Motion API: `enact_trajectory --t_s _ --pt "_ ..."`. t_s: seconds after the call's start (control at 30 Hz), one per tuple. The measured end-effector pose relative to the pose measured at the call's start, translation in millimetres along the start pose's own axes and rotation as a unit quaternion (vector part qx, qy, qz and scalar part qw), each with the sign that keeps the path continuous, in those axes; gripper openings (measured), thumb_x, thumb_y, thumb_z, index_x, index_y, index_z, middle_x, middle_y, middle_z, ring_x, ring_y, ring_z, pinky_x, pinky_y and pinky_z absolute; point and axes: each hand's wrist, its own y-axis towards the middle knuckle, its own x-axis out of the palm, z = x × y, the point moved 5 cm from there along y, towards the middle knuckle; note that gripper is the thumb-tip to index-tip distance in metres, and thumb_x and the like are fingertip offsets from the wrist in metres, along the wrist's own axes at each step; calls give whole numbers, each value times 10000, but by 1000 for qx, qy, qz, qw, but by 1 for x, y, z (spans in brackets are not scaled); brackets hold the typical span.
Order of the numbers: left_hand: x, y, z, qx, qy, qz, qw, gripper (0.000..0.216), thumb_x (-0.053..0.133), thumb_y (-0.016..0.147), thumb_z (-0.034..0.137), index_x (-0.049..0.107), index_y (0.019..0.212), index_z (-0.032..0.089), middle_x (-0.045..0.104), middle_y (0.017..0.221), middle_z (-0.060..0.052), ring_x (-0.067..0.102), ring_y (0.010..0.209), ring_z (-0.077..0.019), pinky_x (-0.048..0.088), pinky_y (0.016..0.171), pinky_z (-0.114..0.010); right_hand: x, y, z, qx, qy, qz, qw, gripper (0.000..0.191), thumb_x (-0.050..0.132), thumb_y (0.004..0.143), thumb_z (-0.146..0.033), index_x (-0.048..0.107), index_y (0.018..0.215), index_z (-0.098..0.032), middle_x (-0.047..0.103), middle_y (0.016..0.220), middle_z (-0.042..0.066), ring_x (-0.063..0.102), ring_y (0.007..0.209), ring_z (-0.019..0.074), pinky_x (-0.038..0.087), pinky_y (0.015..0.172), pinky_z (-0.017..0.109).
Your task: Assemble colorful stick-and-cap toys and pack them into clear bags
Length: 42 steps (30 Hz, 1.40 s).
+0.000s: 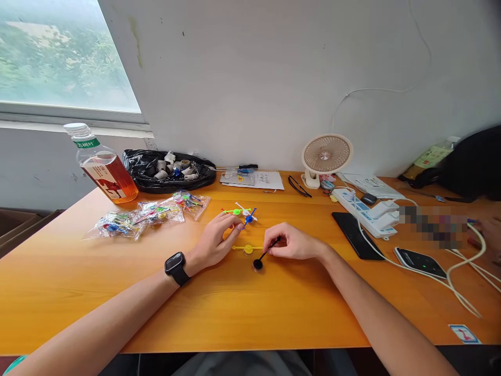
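Note:
My left hand (216, 235), with a black smartwatch on its wrist, has thumb and forefinger closed at the near end of a small blue plastic piece (249, 219) with a round middle and thin arms. In my right hand (290, 241) is a black plastic piece (258, 264), pinched by its thin arm and tilted, with its round disc low over the table. Between the hands lies a yellow plastic piece (248, 249), its right end close to my right fingers. Beyond the left fingertips lie a green plastic piece (236, 212) with red ends and a white one (246, 212).
Clear packets (117, 223) of coloured pieces lie left, near a tilted-looking drink bottle (107, 175). A black bag (172, 180) of scraps is behind. A fan (326, 154), power strip (366, 213), phone (356, 235) and cables occupy the right, where another person's hand (491, 230) shows.

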Motion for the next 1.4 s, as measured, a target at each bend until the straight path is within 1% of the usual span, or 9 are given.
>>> enact_trajectory --t_s 0.1,0.43,0.57,0.7,0.8,0.97,1.1,1.3,1.4 --pt "0 0 0 4 3 3 1000 250 470 1108 337 646 981 214 700 943 -62 621 922 -215 492 901 -359 6 3 -4 -17 -19 20 999 185 667 855 -148 836 907 -203 778 893 37 675 798 178 494 701 268" --pt "-5 -2 5 10 14 25 1000 165 537 1068 302 674 1036 216 724 1028 -75 638 992 -234 492 926 -382 7 8 -4 -23 -128 166 978 193 652 904 -119 812 938 -223 756 905 30 648 778 166 452 690 276" --pt "-3 -3 9 26 -6 -10 1000 113 593 1026 297 663 1047 210 708 988 -70 644 939 -216 508 911 -365 -2 6 3 18 -204 227 952 170 628 955 -144 778 983 -217 755 956 46 666 818 188 465 731 297" --pt "3 -6 11 38 -9 -93 995 164 646 943 292 660 1087 215 705 968 -60 650 866 -205 526 821 -335 -11 4 8 39 -252 276 927 170 589 995 -168 748 1015 -225 759 1014 64 692 882 216 488 793 321" --pt "8 -8 13 55 7 -159 986 231 673 834 241 674 1065 223 718 956 -48 664 837 -213 526 780 -327 -13 3 7 33 -260 290 920 178 560 1020 -192 733 1031 -232 759 1024 66 692 873 220 487 780 324" --pt "13 -9 11 52 6 -181 982 225 626 818 168 716 1013 235 732 894 -36 670 789 -195 522 747 -303 -11 5 6 22 -217 297 929 196 501 1061 -253 696 1076 -242 772 1045 69 710 905 232 493 788 328" --pt "16 -10 6 45 12 -171 984 171 638 899 206 737 1033 246 743 892 -35 677 775 -187 519 715 -293 -9 6 8 27 -195 292 936 224 457 1076 -271 677 1103 -237 777 1038 69 713 885 231 485 772 324" --pt "16 -7 2 62 7 -110 992 94 632 968 212 725 971 226 735 1000 -70 703 934 -200 570 862 -318 -9 7 8 21 -145 297 944 228 438 1069 -279 647 1143 -224 725 906 43 667 772 200 473 717 301" --pt "17 -6 0 57 -12 -97 994 123 630 980 199 740 928 218 738 978 -68 713 890 -182 584 832 -301 -8 9 12 22 -80 286 955 218 451 1057 -279 623 1176 -220 719 896 37 668 783 190 495 710 297"
